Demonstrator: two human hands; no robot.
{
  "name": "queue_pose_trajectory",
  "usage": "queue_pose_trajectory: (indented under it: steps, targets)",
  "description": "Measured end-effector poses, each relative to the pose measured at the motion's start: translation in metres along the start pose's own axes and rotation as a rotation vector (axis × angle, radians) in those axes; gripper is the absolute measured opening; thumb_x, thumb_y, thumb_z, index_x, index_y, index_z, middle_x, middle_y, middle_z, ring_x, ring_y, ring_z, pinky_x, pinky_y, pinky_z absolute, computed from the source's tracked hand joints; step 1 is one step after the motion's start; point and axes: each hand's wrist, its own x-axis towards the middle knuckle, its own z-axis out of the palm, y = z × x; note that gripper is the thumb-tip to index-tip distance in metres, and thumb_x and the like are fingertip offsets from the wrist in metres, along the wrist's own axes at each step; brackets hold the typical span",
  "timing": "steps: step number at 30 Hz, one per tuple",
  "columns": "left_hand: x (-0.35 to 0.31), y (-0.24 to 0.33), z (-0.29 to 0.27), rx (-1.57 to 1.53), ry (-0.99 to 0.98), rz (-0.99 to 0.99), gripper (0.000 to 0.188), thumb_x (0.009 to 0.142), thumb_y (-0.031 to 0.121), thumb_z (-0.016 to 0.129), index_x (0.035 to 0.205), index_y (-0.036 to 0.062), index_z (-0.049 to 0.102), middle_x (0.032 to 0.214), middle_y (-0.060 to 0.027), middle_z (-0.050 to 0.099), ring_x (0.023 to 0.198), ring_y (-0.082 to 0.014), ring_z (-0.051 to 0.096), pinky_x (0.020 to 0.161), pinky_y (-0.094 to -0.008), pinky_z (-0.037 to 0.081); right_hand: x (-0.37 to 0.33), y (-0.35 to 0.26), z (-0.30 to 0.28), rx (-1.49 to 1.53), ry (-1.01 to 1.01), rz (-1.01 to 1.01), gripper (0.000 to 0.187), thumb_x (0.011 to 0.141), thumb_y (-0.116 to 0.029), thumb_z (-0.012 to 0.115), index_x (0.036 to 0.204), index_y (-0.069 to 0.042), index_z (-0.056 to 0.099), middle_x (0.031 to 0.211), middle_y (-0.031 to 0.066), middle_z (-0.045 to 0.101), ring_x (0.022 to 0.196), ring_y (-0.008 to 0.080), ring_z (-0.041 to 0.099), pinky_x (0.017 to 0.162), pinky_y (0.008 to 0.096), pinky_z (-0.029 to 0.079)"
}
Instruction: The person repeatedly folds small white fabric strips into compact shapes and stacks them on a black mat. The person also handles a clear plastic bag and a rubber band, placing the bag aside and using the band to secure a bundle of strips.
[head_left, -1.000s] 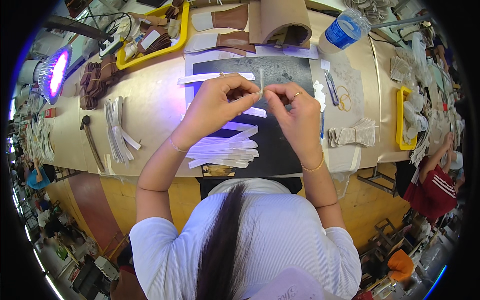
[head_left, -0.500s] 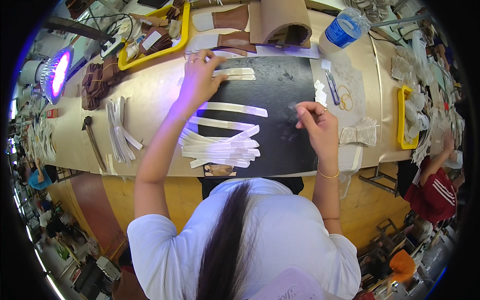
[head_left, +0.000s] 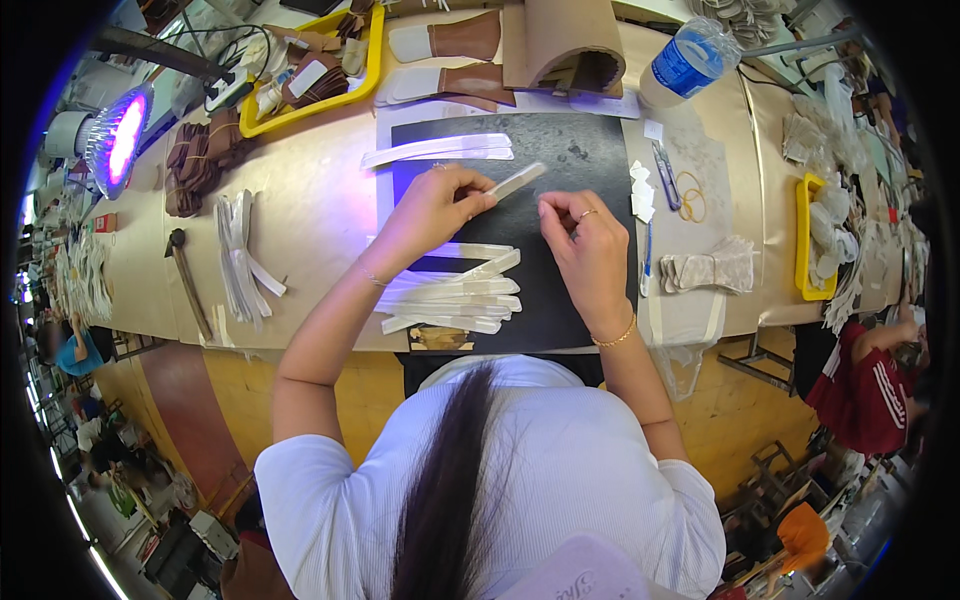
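My left hand (head_left: 436, 212) is closed on a narrow white strip (head_left: 516, 182), whose far end points up and right over the black mat (head_left: 600, 150). Close to that end, my right hand (head_left: 588, 240) pinches its thumb and forefinger together. A small clear scrap seems to be at its fingertips, but I cannot make it out. Below my left hand a loose pile of white strips (head_left: 450, 298) lies across the mat's near left part. Above it, more white strips (head_left: 440, 149) lie side by side near the mat's far edge.
A hammer (head_left: 188, 285) and a bundle of white strips (head_left: 238, 255) lie left. Right of the mat are a cutter knife (head_left: 664, 172), rubber bands (head_left: 691, 197) and a blue pen (head_left: 648, 257). A yellow tray (head_left: 376, 60), brown pieces (head_left: 465, 38) and a plastic cup (head_left: 684, 65) stand behind.
My left hand has left the far strips, come nearer and picked up the single strip that lay below them. My right hand has moved left toward it.
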Motion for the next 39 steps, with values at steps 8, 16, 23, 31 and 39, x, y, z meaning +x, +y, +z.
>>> queue_pose_trajectory:
  steps: [8, 16, 23, 31, 39]
  targets:
    - [-0.004, 0.049, -0.006, -0.291, -0.013, -0.018, 0.017, 0.091, 0.013, 0.072, 0.098, -0.0025, 0.07, 0.08, 0.0033, 0.06, 0.068, -0.0029, 0.052, 0.06, -0.02, 0.042, 0.019, -0.013, 0.001, -0.051, 0.115, -0.187, 0.011, 0.085, 0.002, 0.072, 0.095, 0.0, 0.069, 0.084, 0.0092, 0.066, 0.063, 0.0176, 0.063, 0.058, 0.0281, 0.051]
    - [-0.008, 0.058, -0.006, -0.205, 0.046, 0.084, 0.019, 0.09, 0.014, 0.07, 0.095, -0.0043, 0.071, 0.079, -0.0055, 0.06, 0.064, -0.0101, 0.057, 0.058, -0.0265, 0.045, 0.023, -0.012, -0.005, -0.019, 0.032, -0.212, 0.012, 0.084, -0.003, 0.073, 0.095, -0.002, 0.068, 0.084, 0.0108, 0.064, 0.067, 0.0262, 0.065, 0.059, 0.0343, 0.052]
    - [-0.009, 0.059, -0.005, 0.003, 0.07, 0.174, 0.019, 0.088, 0.015, 0.07, 0.095, -0.0021, 0.071, 0.081, -0.0091, 0.062, 0.071, -0.0167, 0.061, 0.063, -0.0307, 0.047, 0.023, -0.013, -0.006, 0.012, -0.009, -0.154, 0.01, 0.084, -0.002, 0.073, 0.093, 0.0, 0.068, 0.082, 0.0113, 0.064, 0.067, 0.0251, 0.066, 0.06, 0.0337, 0.053]
    - [0.003, 0.043, -0.032, 0.023, -0.149, 0.111, 0.016, 0.092, 0.012, 0.068, 0.101, -0.0018, 0.071, 0.083, -0.0042, 0.061, 0.078, -0.0097, 0.055, 0.068, -0.0264, 0.044, 0.018, 0.004, -0.037, 0.313, -0.001, 0.249, 0.01, 0.091, -0.008, 0.07, 0.096, 0.002, 0.07, 0.081, 0.0049, 0.068, 0.065, 0.01, 0.064, 0.059, 0.0223, 0.05]
    - [0.055, -0.024, -0.041, 0.319, -0.086, 0.074, 0.019, 0.084, 0.016, 0.074, 0.099, 0.0045, 0.072, 0.092, -0.0146, 0.066, 0.088, -0.0292, 0.064, 0.081, -0.04, 0.05, -0.065, 0.039, -0.168, 0.464, 0.101, 0.462, 0.009, 0.094, -0.008, 0.067, 0.098, 0.001, 0.068, 0.077, 0.0011, 0.063, 0.066, 0.0074, 0.058, 0.062, 0.02, 0.045]
